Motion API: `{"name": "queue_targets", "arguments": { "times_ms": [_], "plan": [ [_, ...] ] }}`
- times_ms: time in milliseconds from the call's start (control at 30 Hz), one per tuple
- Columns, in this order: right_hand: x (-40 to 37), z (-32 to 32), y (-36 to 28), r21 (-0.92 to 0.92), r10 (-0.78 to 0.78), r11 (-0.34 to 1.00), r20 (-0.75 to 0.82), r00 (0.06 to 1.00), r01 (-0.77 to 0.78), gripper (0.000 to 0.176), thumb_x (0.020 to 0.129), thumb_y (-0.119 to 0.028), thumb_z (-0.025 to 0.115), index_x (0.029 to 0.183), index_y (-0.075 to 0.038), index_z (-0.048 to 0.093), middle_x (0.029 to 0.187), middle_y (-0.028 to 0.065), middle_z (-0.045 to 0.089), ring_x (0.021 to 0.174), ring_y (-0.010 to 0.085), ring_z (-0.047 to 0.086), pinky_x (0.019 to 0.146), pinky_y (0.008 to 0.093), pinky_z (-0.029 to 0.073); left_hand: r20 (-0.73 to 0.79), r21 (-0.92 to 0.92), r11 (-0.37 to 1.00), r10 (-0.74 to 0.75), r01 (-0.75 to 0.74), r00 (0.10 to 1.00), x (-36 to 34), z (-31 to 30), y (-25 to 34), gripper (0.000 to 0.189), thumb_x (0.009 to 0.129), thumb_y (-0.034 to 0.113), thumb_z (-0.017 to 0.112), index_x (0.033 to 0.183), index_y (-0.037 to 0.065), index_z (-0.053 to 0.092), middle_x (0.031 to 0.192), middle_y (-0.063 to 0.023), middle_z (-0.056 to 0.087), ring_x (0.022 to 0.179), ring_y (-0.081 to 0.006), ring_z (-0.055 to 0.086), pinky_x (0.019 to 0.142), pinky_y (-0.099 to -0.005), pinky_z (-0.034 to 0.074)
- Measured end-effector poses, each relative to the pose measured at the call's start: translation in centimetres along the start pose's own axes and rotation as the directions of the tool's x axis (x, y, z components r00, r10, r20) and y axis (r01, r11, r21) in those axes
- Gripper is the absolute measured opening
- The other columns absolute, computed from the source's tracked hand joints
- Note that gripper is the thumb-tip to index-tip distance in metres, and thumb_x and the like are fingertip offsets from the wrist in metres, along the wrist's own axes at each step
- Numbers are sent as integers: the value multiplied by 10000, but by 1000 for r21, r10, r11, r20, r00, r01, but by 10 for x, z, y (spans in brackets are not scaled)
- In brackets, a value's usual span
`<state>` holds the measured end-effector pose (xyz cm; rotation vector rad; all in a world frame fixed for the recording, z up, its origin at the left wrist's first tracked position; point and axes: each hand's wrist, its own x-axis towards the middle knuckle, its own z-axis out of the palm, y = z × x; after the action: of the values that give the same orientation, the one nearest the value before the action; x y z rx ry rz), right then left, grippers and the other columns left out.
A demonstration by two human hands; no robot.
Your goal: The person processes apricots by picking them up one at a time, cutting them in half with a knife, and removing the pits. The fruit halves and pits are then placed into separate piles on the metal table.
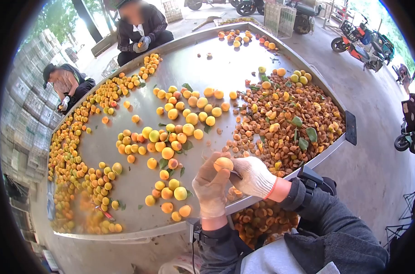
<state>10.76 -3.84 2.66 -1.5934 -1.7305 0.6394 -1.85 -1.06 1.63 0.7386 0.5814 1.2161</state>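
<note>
My left hand (211, 186), in a pale glove, grips an orange-yellow apricot (223, 164) between thumb and fingers. Beside it, my right hand (253, 176), in a white knitted glove, is closed on a small dark tool (236, 174), only partly visible, held against the fruit's right side. Both hands are over the near edge of a metal table (125, 178). Loose apricots (167, 153) lie to the left of my hands. Beyond my right hand is a wide heap of brown pits (289, 123) with some fruit pieces and green leaves.
A long bank of apricots (75, 155) lines the table's left side. Halved fruit (262, 221) lies below the near edge. Two people (141, 29) (68, 84) sit beyond the table. A red-handled tool (108, 214) lies at the lower left. Motorbikes (362, 45) stand at the right.
</note>
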Motion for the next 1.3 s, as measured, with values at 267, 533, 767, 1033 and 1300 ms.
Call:
{"name": "queue_targets", "arguments": {
  "times_ms": [267, 533, 767, 1033, 1300],
  "plan": [
    [7, -25, 6, 275, 231, 877, 480, 847, -395, 169, 791, -65, 590, 950, -47, 645, 789, 172, 661, 686, 357, 639, 593, 377, 491, -20, 417, 899, 157, -134, 987, -5, 8, -2, 355, 794, -41, 705, 1136, -67, 616, 1022, -97, 665, 913, -146, 614, 847, -261, 491],
    [3, -2, 9, -99, 69, 993, 50, 996, -64, 221, 794, -113, 604, 1012, -99, 632, 731, 167, 633, 708, 375, 630, 604, 430, 498, -116, 79, 997, -5, 14, 993, 3, 10, -13, 395, 834, -36, 669, 1209, -38, 544, 1036, -136, 664, 942, -195, 650, 848, -278, 515],
    [3, -26, -2, 362, 268, 772, 560, 784, -523, 299, 766, -89, 597, 1053, -37, 663, 888, 177, 677, 836, 279, 655, 773, 348, 499, -20, 162, 986, -25, 27, 1000, -3, 3, -14, 440, 789, -108, 666, 1205, -44, 537, 1065, -186, 646, 993, -219, 630, 844, -284, 518],
    [-14, -51, 21, 216, -44, 976, 218, 975, -4, 146, 785, -20, 588, 907, -5, 667, 762, 73, 650, 715, 135, 616, 663, 319, 496, 93, 140, 989, -49, 36, 994, 8, 5, -7, 464, 780, -107, 672, 1219, -29, 541, 1068, -167, 651, 931, -197, 632, 742, -232, 524],
    [12, -55, -3, 235, 160, 956, 85, 984, -175, 324, 839, -232, 676, 1097, -52, 602, 853, 26, 641, 716, 62, 568, 621, 220, 461, 324, 647, 624, 295, -438, 899, 8, 12, -21, 454, 671, -131, 733, 1100, -10, 648, 1028, -76, 611, 916, -162, 588, 693, -256, 521]
  ]
}}
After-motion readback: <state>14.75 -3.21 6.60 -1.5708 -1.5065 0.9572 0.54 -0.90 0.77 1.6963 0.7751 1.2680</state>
